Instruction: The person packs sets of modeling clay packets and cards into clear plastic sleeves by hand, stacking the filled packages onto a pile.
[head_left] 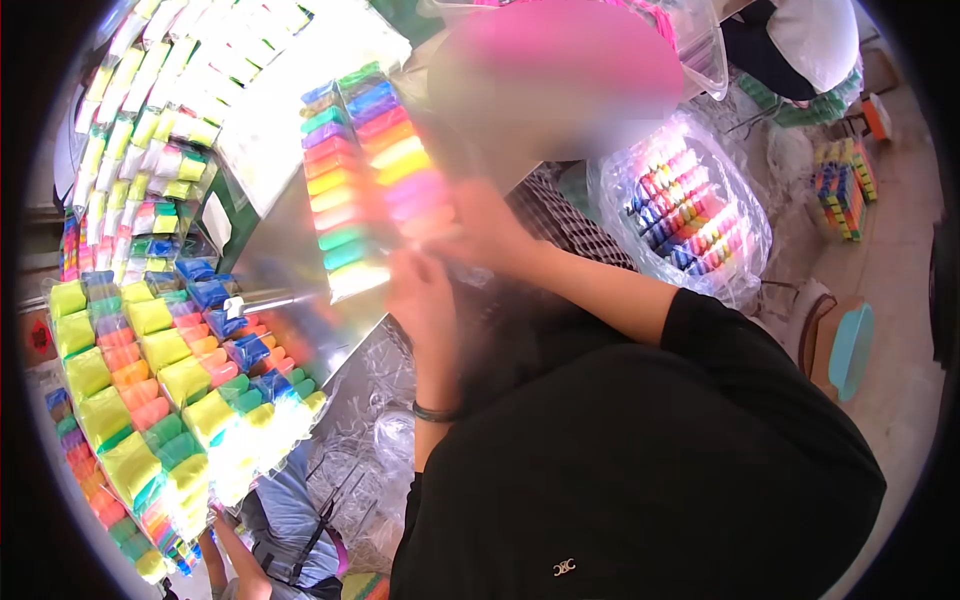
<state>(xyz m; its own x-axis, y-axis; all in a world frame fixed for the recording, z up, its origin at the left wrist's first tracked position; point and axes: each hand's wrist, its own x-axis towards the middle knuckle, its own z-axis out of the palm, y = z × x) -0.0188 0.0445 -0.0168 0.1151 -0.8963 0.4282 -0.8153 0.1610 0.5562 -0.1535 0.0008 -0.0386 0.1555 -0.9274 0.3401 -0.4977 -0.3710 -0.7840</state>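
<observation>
A long clear pack of coloured blocks (395,150), in two rainbow rows, lies over the shiny metal tabletop (275,240). My right hand (485,225) is closed at the near end of its right row, beside the pink blocks. Just below, my left hand (422,290) is closed at the pack's near edge, with a dark band on the wrist. Motion blur hides the fingertips of both hands and the exact grip. What the blocks are made of cannot be told.
Stacked packs of coloured blocks (165,390) fill the left side. A clear bag of colourful packs (690,210) stands at right, near a turquoise basin (850,350). Another person's arm (240,555) shows at bottom left. A blurred pink shape (570,60) is opposite me.
</observation>
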